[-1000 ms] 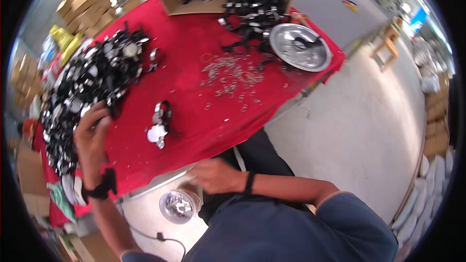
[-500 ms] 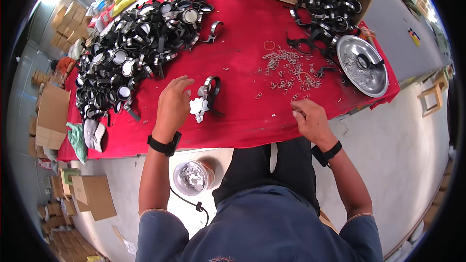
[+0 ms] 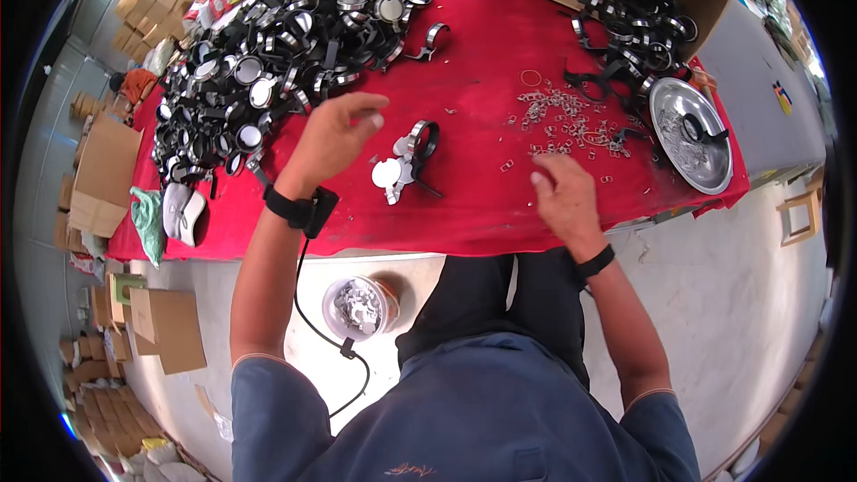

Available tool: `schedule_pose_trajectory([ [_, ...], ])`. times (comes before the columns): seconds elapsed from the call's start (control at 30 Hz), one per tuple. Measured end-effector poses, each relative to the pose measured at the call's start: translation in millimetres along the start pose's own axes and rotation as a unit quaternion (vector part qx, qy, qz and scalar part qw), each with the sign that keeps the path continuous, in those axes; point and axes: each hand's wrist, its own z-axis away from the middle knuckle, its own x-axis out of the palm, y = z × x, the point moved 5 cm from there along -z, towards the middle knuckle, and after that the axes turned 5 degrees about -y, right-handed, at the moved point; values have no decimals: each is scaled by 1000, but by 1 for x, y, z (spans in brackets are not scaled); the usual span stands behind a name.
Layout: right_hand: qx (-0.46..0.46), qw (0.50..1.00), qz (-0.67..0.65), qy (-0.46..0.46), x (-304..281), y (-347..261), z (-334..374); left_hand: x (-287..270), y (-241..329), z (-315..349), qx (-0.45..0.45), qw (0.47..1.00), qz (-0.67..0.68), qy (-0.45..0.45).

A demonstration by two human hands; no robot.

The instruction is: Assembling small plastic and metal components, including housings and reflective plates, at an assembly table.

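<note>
My left hand (image 3: pixel 337 140) hovers over the red cloth with its fingers stretched to the right and thumb apart, holding nothing visible. Just below and right of it lies a black ring-shaped clamp (image 3: pixel 428 145) with a silver band. White round pieces (image 3: pixel 387 173) lie against the clamp's left side. My right hand (image 3: pixel 569 199) is at the near side of a scatter of small metal clips (image 3: pixel 571 119). Its thumb and fingers are apart, and I see nothing between them. A large heap of similar black and silver clamps (image 3: pixel 259 71) covers the table's far left.
A cardboard box (image 3: pixel 714 0) with more black rings stands at the far right. Next to it is a steel bowl (image 3: pixel 712 174) holding clips and a black ring. A grey cap (image 3: pixel 181 212) and a green bag (image 3: pixel 146 226) lie at the left edge. Below stands a bucket of white pieces (image 3: pixel 359 305).
The whole view has shifted. My left hand has moved farther out, from beside the clamp and white pieces to above their left. My right thumb and fingers have spread apart.
</note>
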Motion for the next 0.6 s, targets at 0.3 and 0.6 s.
schedule_pose_trajectory([
  [0.3,-63,989,-6,-132,117,-105,-24,4,-46,51,-191,930,287,128],
  [0.6,48,994,-46,-85,107,-60,-7,75,-45,77,-99,983,-42,151],
])
